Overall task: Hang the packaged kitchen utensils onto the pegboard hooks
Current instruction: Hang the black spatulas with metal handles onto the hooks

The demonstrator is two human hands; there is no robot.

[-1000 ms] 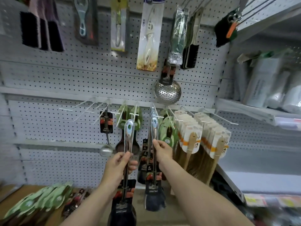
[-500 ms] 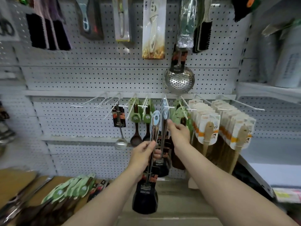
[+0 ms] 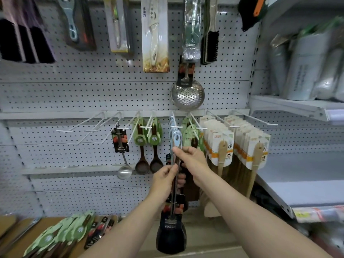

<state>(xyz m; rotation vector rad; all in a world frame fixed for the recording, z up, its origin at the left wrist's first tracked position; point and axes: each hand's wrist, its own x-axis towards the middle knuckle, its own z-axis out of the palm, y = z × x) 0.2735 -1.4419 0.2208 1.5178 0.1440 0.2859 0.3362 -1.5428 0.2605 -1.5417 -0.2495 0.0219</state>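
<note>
Describer: Risen since a second ago, the packaged spatula (image 3: 173, 207) now stands upright at the centre of the frame. Its handle loop is just below the tip of a white hook (image 3: 176, 127). Earlier it was lower and to the left of that hook.

Listener: How do the hands hold it?

Describer: The person's left hand (image 3: 163, 180) grips the metal shaft at mid-length, fingers curled round it. The right hand (image 3: 192, 159), just above, pinches the handle under the loop with thumb and curled fingers. The spatula's black head hangs at lower centre.

Listener: What surrounds them?

Describer: That hook already carries similar handles behind the loop. Green-carded ladles (image 3: 147, 138) hang to its left and rows of wooden spatulas (image 3: 221, 146) to its right. A steel skimmer (image 3: 187, 94) hangs above on the pegboard (image 3: 93, 94). More carded utensils (image 3: 74, 231) lie at lower left.

Listener: Which step is this?

Describer: Judging by the pose, the person is threading the loop onto the hook, and it is not on yet. The next move likely calls for lifting the loop level with the tip and pushing it back along the wire. Then both hands can let go, taking care not to knock the utensils already hung.
</note>
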